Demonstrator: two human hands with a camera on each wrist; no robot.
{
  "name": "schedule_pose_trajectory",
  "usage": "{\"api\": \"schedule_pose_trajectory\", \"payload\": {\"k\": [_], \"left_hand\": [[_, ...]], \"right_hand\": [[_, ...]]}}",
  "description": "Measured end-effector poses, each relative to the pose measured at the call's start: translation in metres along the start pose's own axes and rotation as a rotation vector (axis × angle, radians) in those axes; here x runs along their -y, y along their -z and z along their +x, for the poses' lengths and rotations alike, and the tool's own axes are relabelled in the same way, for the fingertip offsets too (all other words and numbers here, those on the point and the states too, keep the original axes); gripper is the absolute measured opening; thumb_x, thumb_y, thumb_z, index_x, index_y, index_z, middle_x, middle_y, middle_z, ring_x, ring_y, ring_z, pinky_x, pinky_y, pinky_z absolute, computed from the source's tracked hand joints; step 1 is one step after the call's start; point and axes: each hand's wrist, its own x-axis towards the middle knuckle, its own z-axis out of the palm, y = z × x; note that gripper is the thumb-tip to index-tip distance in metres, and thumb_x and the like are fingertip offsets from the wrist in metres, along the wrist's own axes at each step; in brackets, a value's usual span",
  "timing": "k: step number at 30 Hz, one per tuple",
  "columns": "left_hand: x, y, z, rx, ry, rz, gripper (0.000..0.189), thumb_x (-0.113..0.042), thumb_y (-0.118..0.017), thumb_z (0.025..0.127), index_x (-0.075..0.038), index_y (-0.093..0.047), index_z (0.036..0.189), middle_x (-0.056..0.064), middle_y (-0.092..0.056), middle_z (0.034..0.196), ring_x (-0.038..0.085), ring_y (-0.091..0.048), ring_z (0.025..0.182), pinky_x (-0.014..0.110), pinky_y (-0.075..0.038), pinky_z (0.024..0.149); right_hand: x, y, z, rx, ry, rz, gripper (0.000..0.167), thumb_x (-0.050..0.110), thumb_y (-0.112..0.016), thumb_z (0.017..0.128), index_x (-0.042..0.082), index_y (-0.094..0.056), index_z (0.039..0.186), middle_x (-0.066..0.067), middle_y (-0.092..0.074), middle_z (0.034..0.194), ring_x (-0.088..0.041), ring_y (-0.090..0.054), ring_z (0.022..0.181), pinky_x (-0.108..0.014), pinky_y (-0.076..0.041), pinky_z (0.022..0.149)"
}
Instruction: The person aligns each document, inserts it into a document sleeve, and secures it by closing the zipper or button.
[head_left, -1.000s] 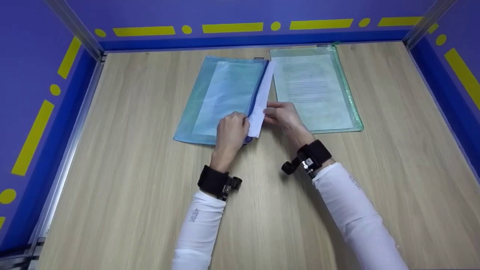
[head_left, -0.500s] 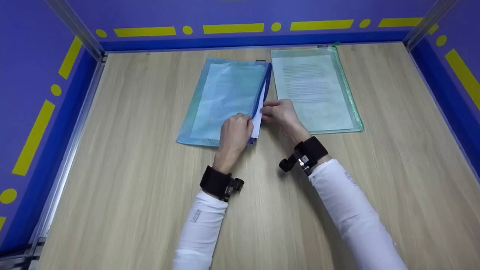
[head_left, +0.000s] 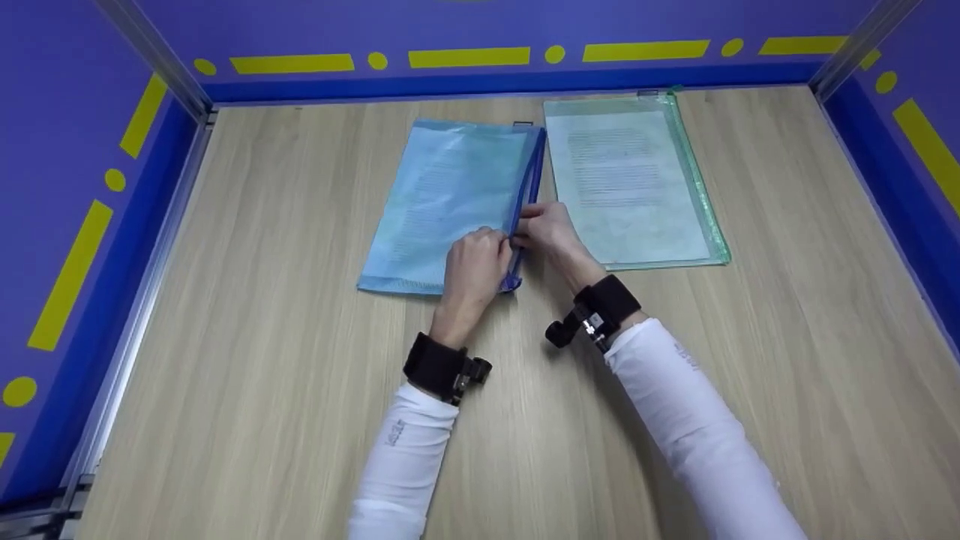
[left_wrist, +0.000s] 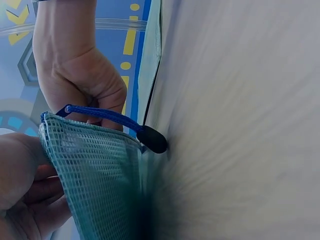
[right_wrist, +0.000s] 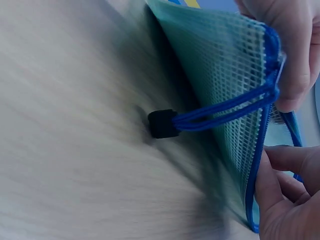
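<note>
A blue mesh zip pouch (head_left: pixel 435 217) lies on the table, printed paper showing through its cover. My left hand (head_left: pixel 475 270) grips the pouch near its front right corner, beside the dark blue zip. At the parted zip edge (right_wrist: pixel 256 165), my right hand (head_left: pixel 550 232) pinches with thumb and fingers. The white sheets are inside the pouch, and the right fingertips are partly hidden behind the edge. From the near corner hangs a zip pull (right_wrist: pixel 164 123) with a blue cord and black tip, also seen in the left wrist view.
A green zip pouch (head_left: pixel 694 180) with a printed sheet lies just to the right, close to the blue one. Blue-purple walls (head_left: pixel 480 86) with yellow marks stand along the back and both sides of the wooden table (head_left: pixel 262 337).
The white sheets that stuck out of the zip side have slid left into the blue pouch. My right hand has moved slightly left with them; my left hand shifted slightly right, keeping its grip.
</note>
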Motion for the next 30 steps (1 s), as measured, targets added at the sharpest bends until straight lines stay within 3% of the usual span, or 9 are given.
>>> {"api": "schedule_pose_trajectory", "payload": {"k": [6, 12, 17, 21, 30], "left_hand": [[0.001, -0.002, 0.000, 0.005, 0.022, -0.013, 0.017, -0.011, -0.063, 0.093, -0.002, -0.076, 0.088, 0.010, -0.074, 0.081, 0.026, -0.071, 0.072, 0.038, -0.058, 0.066], [0.001, -0.004, 0.000, 0.022, 0.051, -0.019, 0.017, -0.011, -0.062, 0.093, -0.004, -0.075, 0.084, 0.009, -0.073, 0.078, 0.027, -0.070, 0.071, 0.039, -0.057, 0.064], [0.002, -0.007, 0.000, 0.042, 0.056, -0.029, 0.017, -0.011, -0.062, 0.092, -0.005, -0.077, 0.089, 0.009, -0.074, 0.080, 0.027, -0.071, 0.073, 0.039, -0.058, 0.066], [0.005, -0.009, -0.001, 0.079, 0.065, -0.043, 0.018, -0.010, -0.061, 0.093, -0.003, -0.078, 0.093, 0.011, -0.075, 0.082, 0.027, -0.072, 0.075, 0.038, -0.059, 0.069], [0.013, -0.007, -0.006, 0.180, 0.087, -0.025, 0.018, -0.013, -0.063, 0.094, -0.003, -0.078, 0.099, 0.014, -0.076, 0.091, 0.030, -0.073, 0.084, 0.039, -0.060, 0.076]], "right_hand": [[-0.005, -0.001, 0.000, 0.018, 0.011, 0.017, 0.034, 0.001, -0.055, 0.096, -0.005, -0.063, 0.128, -0.025, -0.065, 0.124, -0.019, -0.069, 0.093, -0.018, -0.059, 0.073], [-0.008, 0.009, -0.007, -0.003, 0.013, 0.169, 0.038, 0.005, -0.062, 0.094, -0.003, -0.061, 0.131, -0.022, -0.064, 0.130, -0.010, -0.072, 0.091, -0.018, -0.059, 0.080], [-0.016, 0.032, -0.015, -0.033, 0.012, 0.272, 0.040, 0.009, -0.066, 0.094, -0.002, -0.061, 0.132, -0.013, -0.073, 0.111, -0.008, -0.073, 0.083, -0.022, -0.060, 0.080], [-0.025, 0.053, -0.018, -0.064, 0.019, 0.251, 0.039, 0.013, -0.065, 0.095, 0.001, -0.061, 0.132, -0.002, -0.074, 0.097, -0.009, -0.073, 0.082, -0.022, -0.060, 0.076], [-0.029, 0.068, -0.022, -0.106, 0.044, 0.185, 0.041, 0.020, -0.065, 0.095, 0.004, -0.061, 0.133, -0.009, -0.074, 0.112, -0.011, -0.073, 0.091, -0.026, -0.059, 0.085]]}}
